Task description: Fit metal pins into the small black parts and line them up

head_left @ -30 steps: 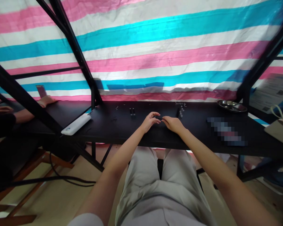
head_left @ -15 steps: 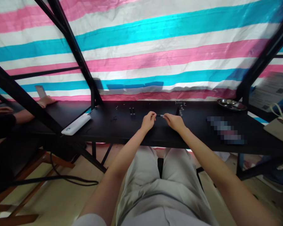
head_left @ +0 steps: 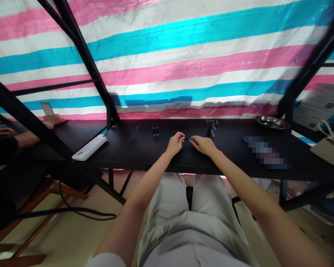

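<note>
My left hand and my right hand meet over the middle of the black table. Both pinch the ends of a small dark part held between their fingertips, just above the tabletop. Two small black pieces stand to the left of my left hand. A cluster of small dark and silver parts lies just behind my right hand.
A white power bank lies at the table's left. A metal dish sits at the back right, a blurred-out item in front of it. Another person's hands hold a phone far left. Black frame bars cross overhead.
The small part was lifted slightly half a second ago with its pale end showing; now my hands have lowered and drawn closer together around it.
</note>
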Demonstrator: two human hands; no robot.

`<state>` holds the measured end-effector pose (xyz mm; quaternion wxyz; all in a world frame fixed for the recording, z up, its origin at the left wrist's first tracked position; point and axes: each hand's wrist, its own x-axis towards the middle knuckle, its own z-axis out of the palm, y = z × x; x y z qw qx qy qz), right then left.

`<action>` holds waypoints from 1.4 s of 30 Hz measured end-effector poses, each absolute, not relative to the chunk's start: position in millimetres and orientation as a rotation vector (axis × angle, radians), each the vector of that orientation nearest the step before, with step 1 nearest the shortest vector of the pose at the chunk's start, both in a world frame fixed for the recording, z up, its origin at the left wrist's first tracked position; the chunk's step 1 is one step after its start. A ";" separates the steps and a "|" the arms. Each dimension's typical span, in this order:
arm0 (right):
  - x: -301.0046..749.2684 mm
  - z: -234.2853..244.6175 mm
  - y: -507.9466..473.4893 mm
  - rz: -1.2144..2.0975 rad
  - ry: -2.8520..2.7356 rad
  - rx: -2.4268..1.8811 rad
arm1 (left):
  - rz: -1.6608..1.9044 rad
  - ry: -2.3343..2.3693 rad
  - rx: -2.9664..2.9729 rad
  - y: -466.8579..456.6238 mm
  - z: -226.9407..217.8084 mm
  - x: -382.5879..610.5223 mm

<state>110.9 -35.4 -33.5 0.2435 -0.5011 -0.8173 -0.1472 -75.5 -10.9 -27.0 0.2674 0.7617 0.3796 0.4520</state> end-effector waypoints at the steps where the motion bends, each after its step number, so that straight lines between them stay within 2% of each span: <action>1: 110.5 -33.2 -35.6 -0.388 -2.242 -1.369 | 1.203 1.017 2.050 -11.0 -27.3 -75.4; 6: 108.9 -30.0 -36.9 -0.340 -2.301 -1.426 | 1.162 1.017 2.046 -12.9 -26.2 -75.3; 12: 109.5 -26.9 -37.6 -0.393 -2.174 -1.602 | 1.351 1.149 2.056 -12.6 -25.0 -76.5; 19: 107.5 -27.8 -40.2 -0.311 -2.307 -1.203 | 1.076 1.026 2.237 -16.3 -25.3 -75.6; 27: 108.0 -28.0 -39.3 -0.222 -2.358 -1.217 | 0.949 0.972 2.258 -22.8 -22.1 -75.5; 33: 112.5 -25.5 -37.3 -0.188 -2.224 -1.377 | 1.030 1.070 2.214 -19.3 -24.3 -74.9; 38: 133.3 -25.7 -38.4 0.008 -1.946 -1.558 | 1.052 1.083 2.246 -17.5 -26.1 -76.2; 42: 151.8 -25.2 -40.6 0.005 -1.648 -1.797 | 1.034 1.086 2.278 -17.3 -27.1 -76.2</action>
